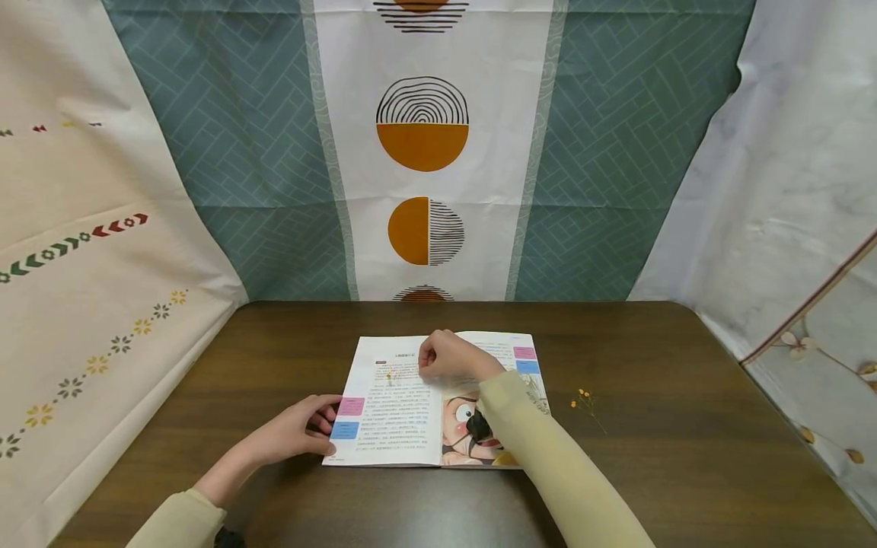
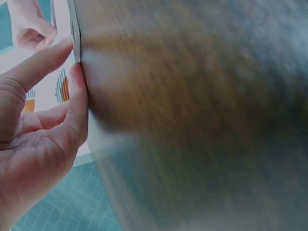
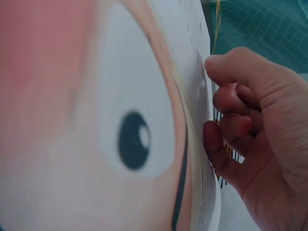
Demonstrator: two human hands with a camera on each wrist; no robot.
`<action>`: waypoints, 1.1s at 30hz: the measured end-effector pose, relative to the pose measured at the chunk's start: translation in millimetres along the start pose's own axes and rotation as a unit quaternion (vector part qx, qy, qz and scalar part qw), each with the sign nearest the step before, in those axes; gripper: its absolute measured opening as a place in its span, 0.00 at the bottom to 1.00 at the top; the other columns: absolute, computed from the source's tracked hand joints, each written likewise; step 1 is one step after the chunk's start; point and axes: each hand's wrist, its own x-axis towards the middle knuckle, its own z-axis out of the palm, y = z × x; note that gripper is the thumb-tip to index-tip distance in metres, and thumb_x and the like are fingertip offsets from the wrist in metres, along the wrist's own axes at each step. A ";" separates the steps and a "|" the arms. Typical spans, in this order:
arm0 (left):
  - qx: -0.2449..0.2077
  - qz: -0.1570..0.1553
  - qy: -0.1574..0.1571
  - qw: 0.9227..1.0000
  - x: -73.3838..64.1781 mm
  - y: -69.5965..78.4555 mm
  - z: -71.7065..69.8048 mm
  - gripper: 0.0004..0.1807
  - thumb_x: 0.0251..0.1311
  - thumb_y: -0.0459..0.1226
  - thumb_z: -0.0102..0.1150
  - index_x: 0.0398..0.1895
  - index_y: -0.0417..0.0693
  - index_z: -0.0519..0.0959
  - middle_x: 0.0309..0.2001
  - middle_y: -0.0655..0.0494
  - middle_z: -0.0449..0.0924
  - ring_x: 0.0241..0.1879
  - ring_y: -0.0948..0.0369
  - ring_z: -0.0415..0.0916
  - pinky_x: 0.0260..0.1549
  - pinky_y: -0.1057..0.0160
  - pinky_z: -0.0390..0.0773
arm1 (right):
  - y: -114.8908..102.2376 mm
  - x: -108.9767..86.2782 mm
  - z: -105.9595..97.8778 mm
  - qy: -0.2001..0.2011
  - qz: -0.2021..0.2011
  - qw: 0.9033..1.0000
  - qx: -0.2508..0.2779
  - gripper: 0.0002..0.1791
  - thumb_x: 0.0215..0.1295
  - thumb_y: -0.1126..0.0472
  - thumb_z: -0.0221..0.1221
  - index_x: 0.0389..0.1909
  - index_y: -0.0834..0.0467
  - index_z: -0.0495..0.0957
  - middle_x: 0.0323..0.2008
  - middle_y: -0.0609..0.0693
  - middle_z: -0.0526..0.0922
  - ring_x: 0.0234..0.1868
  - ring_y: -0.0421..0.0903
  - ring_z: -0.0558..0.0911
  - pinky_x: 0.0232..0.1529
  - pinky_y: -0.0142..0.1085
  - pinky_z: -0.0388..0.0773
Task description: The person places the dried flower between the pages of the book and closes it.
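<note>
An open book [image 1: 404,438] lies flat on the brown table, printed text on its left page and a cartoon face on the right. My left hand [image 1: 301,432] rests at its lower left edge, thumb and fingers spread apart and touching the margin. Over the middle of the book is my right hand [image 1: 448,355], fingers curled. A small yellow dried flower [image 1: 389,375] shows just left of it on the text page. In the right wrist view its thin stem [image 3: 217,21] runs down to my fingertips, which seem to pinch it; the exact contact is hidden.
Another yellow dried flower sprig [image 1: 585,399] lies on the table [image 1: 651,365] right of the book. A patterned cloth [image 1: 425,228] hangs behind the table, with light cloths on both sides. A pale sprig-like shape [image 1: 537,394] shows on the right page, printed or real I cannot tell.
</note>
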 end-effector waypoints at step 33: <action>-0.008 0.006 -0.005 1.000 0.9 0.0 0.2 0.44 0.52 0.31 0.71 0.68 0.25 0.58 0.48 0.43 0.68 0.45 0.56 0.69 0.40 0.67 0.78 | -19.0 13.8 15.8 -0.051 -0.057 0.994 -0.077 0.09 0.64 0.62 0.62 0.25 0.49 0.81 0.19 0.41 0.67 0.25 0.36 0.64 0.33 0.27 0.62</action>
